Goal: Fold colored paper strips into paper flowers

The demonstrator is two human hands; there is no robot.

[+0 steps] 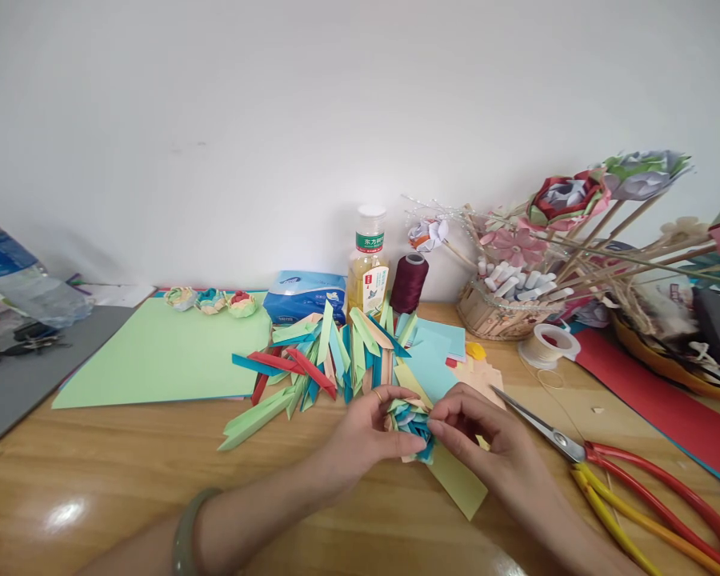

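Note:
A folded paper flower (409,424) in blue, green and peach is held just above the table. My left hand (375,428) grips it from the left, thumb across the front and fingers behind. At its right edge, my right hand (477,428) pinches the rim between thumb and fingertips. Yellow paper strips (459,480) lie beneath the flower. Behind my hands is a heap of folded paper strips (318,360) in green, red, blue and peach. Scissors (567,444) with red and yellow handles rest open to the right of my right hand.
Three small paper flowers (211,300) sit on green paper sheets (174,352) at left. A blue tissue pack (306,296), a bottle (369,264) and a maroon thread spool (410,284) stand near the wall. A basket (498,312) of paper flowers and a white thread spool (549,346) are at right.

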